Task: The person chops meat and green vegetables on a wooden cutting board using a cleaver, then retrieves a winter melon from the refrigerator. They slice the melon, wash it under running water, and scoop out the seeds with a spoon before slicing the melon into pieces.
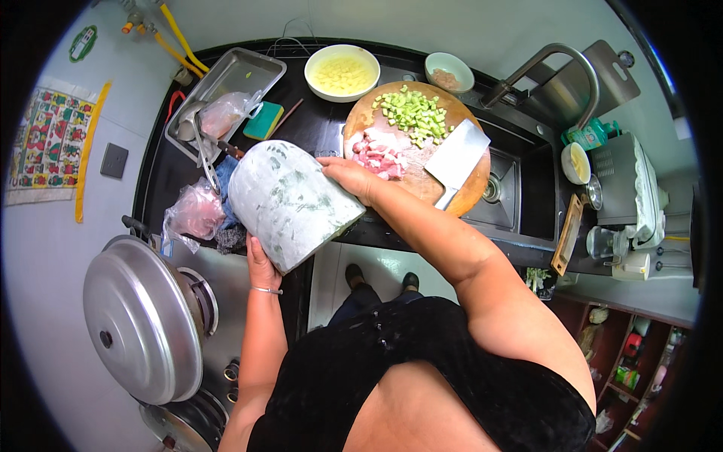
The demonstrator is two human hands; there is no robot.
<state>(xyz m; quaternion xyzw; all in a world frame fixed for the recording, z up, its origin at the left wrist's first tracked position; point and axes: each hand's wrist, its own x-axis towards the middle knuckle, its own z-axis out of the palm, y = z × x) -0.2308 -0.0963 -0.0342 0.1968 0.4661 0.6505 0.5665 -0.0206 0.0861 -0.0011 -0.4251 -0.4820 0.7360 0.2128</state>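
Note:
A large cut piece of winter melon (294,200), its rind pale and powdery with green patches, is held between both hands above the counter's front edge. My left hand (262,265) supports its near left side, thumb showing and the other fingers hidden beneath. At the melon's far right edge, my right hand (350,178) grips the rind. Just beyond that hand is a round wooden cutting board (418,164). Diced green vegetable (412,113) and chopped raw meat (377,155) lie on it in separate piles. A cleaver (460,155) rests flat on the board's right side.
Behind the board stand a bowl of yellow pieces in liquid (342,73) and a smaller bowl (449,72). A sink (536,186) lies right. At left are a metal tray (240,65), a sponge (264,120), bagged meat (195,209) and a lidded wok (147,316) on the stove.

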